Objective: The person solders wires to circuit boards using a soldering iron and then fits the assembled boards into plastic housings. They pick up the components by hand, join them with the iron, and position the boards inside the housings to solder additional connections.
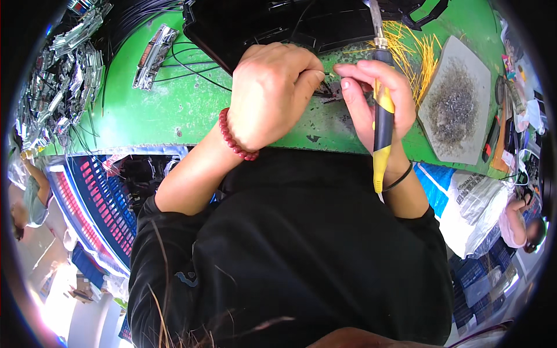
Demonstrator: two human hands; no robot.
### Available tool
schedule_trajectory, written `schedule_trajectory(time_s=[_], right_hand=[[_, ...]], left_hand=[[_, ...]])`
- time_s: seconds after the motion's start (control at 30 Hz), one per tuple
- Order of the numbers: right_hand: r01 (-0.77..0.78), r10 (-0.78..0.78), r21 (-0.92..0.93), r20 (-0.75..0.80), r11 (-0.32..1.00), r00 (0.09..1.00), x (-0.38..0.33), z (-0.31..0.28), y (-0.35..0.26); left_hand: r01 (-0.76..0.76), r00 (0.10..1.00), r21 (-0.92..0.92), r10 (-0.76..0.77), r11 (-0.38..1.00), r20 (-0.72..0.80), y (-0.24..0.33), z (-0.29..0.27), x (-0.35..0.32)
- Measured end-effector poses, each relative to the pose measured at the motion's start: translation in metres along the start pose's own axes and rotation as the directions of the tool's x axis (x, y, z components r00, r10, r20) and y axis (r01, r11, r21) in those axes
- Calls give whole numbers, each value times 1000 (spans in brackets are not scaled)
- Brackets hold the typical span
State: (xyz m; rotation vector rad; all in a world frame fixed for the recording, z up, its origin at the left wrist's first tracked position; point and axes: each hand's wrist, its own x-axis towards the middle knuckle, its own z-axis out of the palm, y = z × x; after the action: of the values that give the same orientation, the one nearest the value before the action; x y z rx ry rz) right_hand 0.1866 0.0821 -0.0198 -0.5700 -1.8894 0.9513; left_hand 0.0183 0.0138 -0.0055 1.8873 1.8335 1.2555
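My right hand (400,95) holds a yellow-and-black soldering iron (382,136) against the palm, its metal end pointing away toward the far side of the bench. The thumb and forefinger of that hand are bent close to my left fingertips. My left hand (264,87) is closed with thumb and forefinger pinched together; whatever lies between them is too small to make out. Both hands are over the near part of the green bench (197,116). Just beyond my left hand is a large black plastic part (232,26), partly covered by it.
Yellow wires (426,61) lie right of the iron, beside a grey slab (432,110) with dark specks. A metallic strip part (155,58) with black wires lies left; many similar parts (64,87) are piled further left. Crates (107,203) stand below the bench. Other people appear at both edges.
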Motion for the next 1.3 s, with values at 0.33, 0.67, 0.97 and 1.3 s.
schedule_trajectory(time_s=[0.33,0.67,0.97,1.3], right_hand=[[-28,23,77,68,997,997,4,0,3],[-196,187,198,65,960,980,2,-1,-4],[-26,27,46,-30,999,999,-4,-5,-5],[-58,58,30,-6,998,998,-8,-7,-4]], left_hand=[[11,997,-64,-6,998,77,-1,-8,3],[38,992,-188,-14,981,128,-1,-12,7],[98,986,-115,-81,988,146,3,-12,5],[92,983,-108,-73,990,168,4,-13,7]])
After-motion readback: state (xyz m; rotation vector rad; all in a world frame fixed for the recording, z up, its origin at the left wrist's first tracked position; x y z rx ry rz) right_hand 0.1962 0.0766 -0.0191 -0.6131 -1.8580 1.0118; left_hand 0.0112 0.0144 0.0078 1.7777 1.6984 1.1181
